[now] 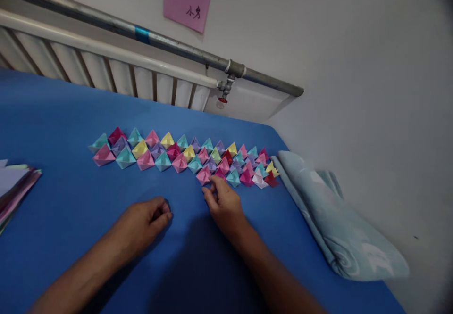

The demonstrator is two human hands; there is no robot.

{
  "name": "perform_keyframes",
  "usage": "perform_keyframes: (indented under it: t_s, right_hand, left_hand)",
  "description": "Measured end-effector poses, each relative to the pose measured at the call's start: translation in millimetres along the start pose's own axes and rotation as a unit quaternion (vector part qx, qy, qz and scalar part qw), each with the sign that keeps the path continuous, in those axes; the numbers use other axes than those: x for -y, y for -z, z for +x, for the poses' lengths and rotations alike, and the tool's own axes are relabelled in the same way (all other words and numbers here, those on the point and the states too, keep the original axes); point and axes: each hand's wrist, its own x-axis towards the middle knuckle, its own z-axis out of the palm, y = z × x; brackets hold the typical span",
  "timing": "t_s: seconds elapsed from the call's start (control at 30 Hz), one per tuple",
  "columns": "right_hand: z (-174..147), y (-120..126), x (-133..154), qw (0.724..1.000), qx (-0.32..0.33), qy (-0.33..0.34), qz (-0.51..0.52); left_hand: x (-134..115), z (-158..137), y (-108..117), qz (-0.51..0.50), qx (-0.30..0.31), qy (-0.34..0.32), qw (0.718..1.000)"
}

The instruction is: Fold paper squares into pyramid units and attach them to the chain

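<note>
Folded paper boats in pink, teal, yellow, purple and red stand close together in rows on the blue table [88, 196]. My right hand [224, 203] is at the front row, its index fingertip at the edge of a pink paper boat [203, 176]. Thumb and index finger are a little apart there, with nothing visible between them. To the left, my left hand [146, 222] rests low over the table with fingers curled in towards the thumb. Nothing shows in it. A magenta paper boat [220, 172] is partly hidden behind my right hand.
A stack of coloured paper [17, 186] lies at the left edge. On the right, a folded light-blue cloth [339, 224] lies along the table's edge against the wall. Behind the table are a white radiator [123, 76], a metal pipe [191, 52] and a valve [226, 87].
</note>
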Motion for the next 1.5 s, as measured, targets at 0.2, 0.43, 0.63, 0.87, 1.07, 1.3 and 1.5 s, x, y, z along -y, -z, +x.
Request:
perform_keyframes:
  t_s: [0.2, 0.43, 0.63, 0.87, 1.07, 1.3, 1.5]
  right_hand:
    - [5.9, -1.9, -1.9, 1.0, -0.003, 0.018, -0.024]
    - [7.7, -1.7, -3.3, 0.999, 0.012, 0.029, -0.038]
    - [9.2, -0.6, -4.2, 0.998, 0.015, 0.035, -0.041]
    - [10.7, 2.2, -2.4, 0.999, 0.026, 0.032, -0.033]
    - [10.9, 2.0, 0.3, 0.999, 0.009, 0.025, -0.03]
    - [12.3, -0.1, -3.3, 0.998, 0.008, 0.033, -0.053]
    - [13.9, -0.8, -1.3, 0.998, 0.004, 0.023, -0.053]
  left_hand:
    - [3.8, 0.5, -2.1, 0.014, -0.004, 0.007, 1.0]
    - [2.6, 0.3, -1.6, 0.025, -0.004, -0.002, 1.0]
    - [-0.4, 0.3, -0.2, 0.036, -0.003, -0.001, 0.999]
    - [2.3, 0.4, -1.3, 0.041, 0.003, 0.003, 0.999]
    - [0.4, -1.0, -0.6, 0.04, 0.01, 0.003, 0.999]
    - [-3.0, -1.0, 0.4, 0.035, 0.005, 0.007, 0.999]
    - [-2.9, -1.2, 0.7, 0.042, 0.008, 0.005, 0.999]
